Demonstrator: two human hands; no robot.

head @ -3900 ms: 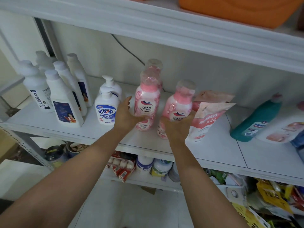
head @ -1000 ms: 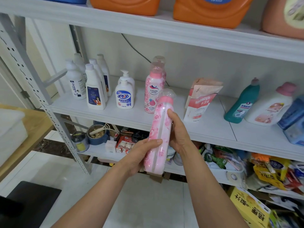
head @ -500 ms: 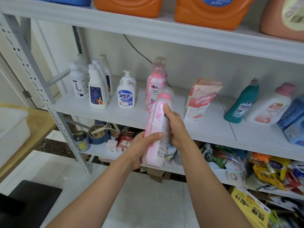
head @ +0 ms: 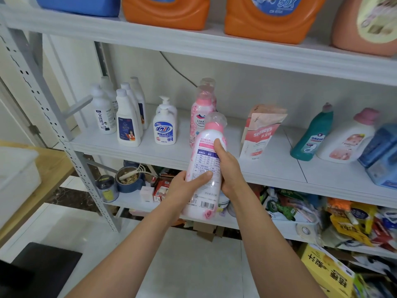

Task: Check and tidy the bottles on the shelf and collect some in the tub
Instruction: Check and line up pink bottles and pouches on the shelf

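I hold a pink bottle (head: 205,155) with a clear cap in front of the middle shelf (head: 268,168), its printed back label and barcode facing me. My left hand (head: 187,188) grips its lower body, thumb across the label. My right hand (head: 227,166) clasps its right side. Two more pink bottles (head: 203,108) stand on the shelf behind it. Left of them are two white pump bottles (head: 164,127) and several white bottles (head: 126,121). A white tub (head: 17,177) sits on a wooden table at the far left.
A pink refill pouch (head: 261,134), a teal bottle (head: 311,134), a white jug with pink cap (head: 348,140) and a blue container (head: 382,153) stand to the right. Orange jugs (head: 272,18) fill the top shelf. The lower shelf is cluttered with cans, boxes and bags.
Since 3.9 s ago one pink bottle has come off the shelf. Over the last second both hands have turned it, so its back label now faces me.
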